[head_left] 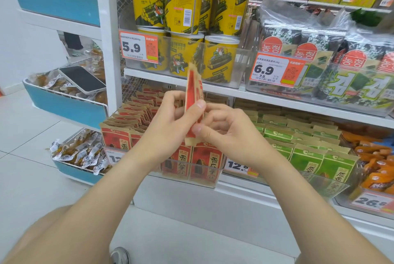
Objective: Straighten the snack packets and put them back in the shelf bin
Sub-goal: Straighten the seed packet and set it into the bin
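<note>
You hold one flat red and tan paper snack packet (193,93) edge-on toward you, upright and tilted a little, raised above the clear plastic shelf bin (215,182) on the lower shelf. Your left hand (170,120) has its grip clamped on the packet, thumb pressed to the near face and fingers curled behind it. Your right hand (226,131) pinches the packet's lower part, thumb tip on the red face, so that grip is clamped on it too. In the bin below stand rows of matching red packets (200,163), fronts facing you. Just to the right, a second clear bin holds green packets (309,157). On the shelf above stand yellow cylindrical tubs (183,3), with an orange and white price tag (133,47) reading 5.9 in front of them. To the left, a dark-screened phone (82,79) lies on wrapped snacks in a blue-fronted tray (64,110)
</note>
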